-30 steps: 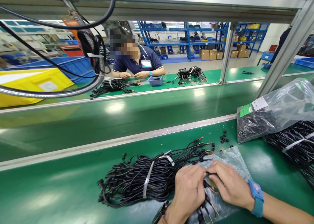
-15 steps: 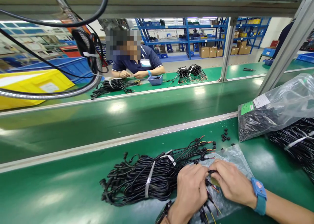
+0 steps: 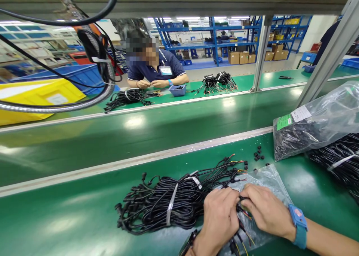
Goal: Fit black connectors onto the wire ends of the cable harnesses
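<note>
My left hand [image 3: 220,215] is closed, thumb and fingers pinching a black cable [image 3: 240,205] near its end. Fingertip to fingertip with it, my right hand [image 3: 265,208] pinches a small black piece at that cable's end; the fingers hide most of it. Left of my hands lies a bundle of black cables [image 3: 161,205], tied with a white band [image 3: 172,205]. Its connector ends point left, and its bare red and yellow wire ends point right. More wire ends [image 3: 245,233] stick out below my hands. A clear plastic bag [image 3: 273,185] lies flat underneath.
Several small black caps [image 3: 258,154] are scattered behind my right hand. A clear bag of black parts [image 3: 300,136] and another tied cable bundle [image 3: 336,158] stand at the right. Beyond the metal rail [image 3: 196,147], a co-worker [image 3: 165,67] sits at the opposite bench.
Both hands stay together at the cable end, with only a slight shift of the fingers. The view has moved a little. Across the bench, the co-worker's hands have drawn slightly closer together.
</note>
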`<state>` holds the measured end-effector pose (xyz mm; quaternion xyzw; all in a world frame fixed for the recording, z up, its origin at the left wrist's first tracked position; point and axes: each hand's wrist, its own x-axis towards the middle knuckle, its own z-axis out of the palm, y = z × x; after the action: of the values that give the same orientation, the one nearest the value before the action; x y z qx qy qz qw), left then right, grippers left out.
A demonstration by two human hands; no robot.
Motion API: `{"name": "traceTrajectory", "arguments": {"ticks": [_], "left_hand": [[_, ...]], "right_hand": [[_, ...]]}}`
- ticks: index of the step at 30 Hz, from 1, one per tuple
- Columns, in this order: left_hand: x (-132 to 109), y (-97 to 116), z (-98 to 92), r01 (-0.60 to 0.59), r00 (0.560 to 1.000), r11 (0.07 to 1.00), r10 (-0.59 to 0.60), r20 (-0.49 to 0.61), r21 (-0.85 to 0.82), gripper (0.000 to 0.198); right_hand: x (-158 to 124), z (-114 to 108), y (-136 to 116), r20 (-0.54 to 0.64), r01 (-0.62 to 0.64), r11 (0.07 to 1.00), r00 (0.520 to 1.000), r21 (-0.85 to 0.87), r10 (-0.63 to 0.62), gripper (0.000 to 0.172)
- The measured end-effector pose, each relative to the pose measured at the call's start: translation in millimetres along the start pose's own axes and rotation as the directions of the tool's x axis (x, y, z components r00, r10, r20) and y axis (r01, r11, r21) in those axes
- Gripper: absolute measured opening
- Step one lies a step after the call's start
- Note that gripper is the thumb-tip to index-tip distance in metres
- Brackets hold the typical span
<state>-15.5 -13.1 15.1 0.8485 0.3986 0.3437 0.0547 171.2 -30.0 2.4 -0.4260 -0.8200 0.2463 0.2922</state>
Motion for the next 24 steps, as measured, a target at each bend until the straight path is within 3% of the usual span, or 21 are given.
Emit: {"name": "traceTrajectory", "arguments": {"ticks": [10, 18, 24], "left_hand": [[2, -2, -2.6, -0.022, 1.0, 1.0, 0.022, 0.013, -0.023, 0.02], [8, -9, -8.7, -0.03, 0.999, 1.0, 0.03, 0.039, -0.003, 0.012], [6, -9, -9.2, -0.004, 0.999, 0.999, 0.006, 0.053, -0.049, 0.019]], "right_hand": [[8, -11, -1, -0.004, 0.042, 0.998, 0.999, 0.042, -0.041, 0.014], [11, -20, 0, -0.061, 0.086, 0.993, 0.994, -0.078, -0.091, 0.017], [10, -11, 4, -0.094, 0.091, 0.995, 0.992, 0.045, -0.086, 0.008]]}}
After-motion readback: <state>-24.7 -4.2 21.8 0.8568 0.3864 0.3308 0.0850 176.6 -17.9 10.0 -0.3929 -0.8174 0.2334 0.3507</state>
